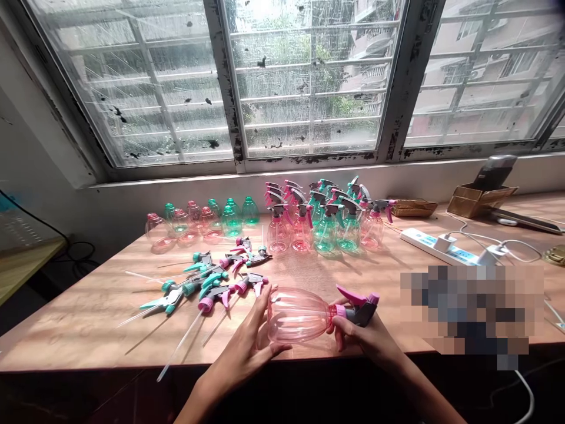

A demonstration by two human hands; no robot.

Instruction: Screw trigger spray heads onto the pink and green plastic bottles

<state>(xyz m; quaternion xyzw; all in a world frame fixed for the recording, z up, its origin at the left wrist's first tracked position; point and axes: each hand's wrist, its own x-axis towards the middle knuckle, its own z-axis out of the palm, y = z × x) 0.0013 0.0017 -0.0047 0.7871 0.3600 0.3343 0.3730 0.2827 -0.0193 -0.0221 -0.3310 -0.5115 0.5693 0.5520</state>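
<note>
Pink clear plastic forms the bottle [298,318], which lies on its side between the two hands, near the front edge of the worktop [101,306]; I cannot tell whether it touches the wood. Its rounded base points to the left hand [251,338] and its neck to the right hand [359,337]. A grey and pink spray head [362,309] sits at the bottle's neck, its trigger on the side away from the person; how tightly it is fastened cannot be told.

The left hand cups the base end of the bottle, fingers at the far side and thumb along the near side. The right hand pinches around the pink collar [339,312] at the bottle's neck, thumb against it and fingers curled below.

To the left of the bottle lies a loose pile of spray heads [216,294], pink, green and grey, with thin tubes sticking out. Farther off, beyond the bottle and to its left, stand bare-necked pink and green bottles [231,222]. Straight beyond the bottle stands a close group of bottles with spray heads [325,232]. A white power strip [426,241] lies beyond the bottle to its right.
</note>
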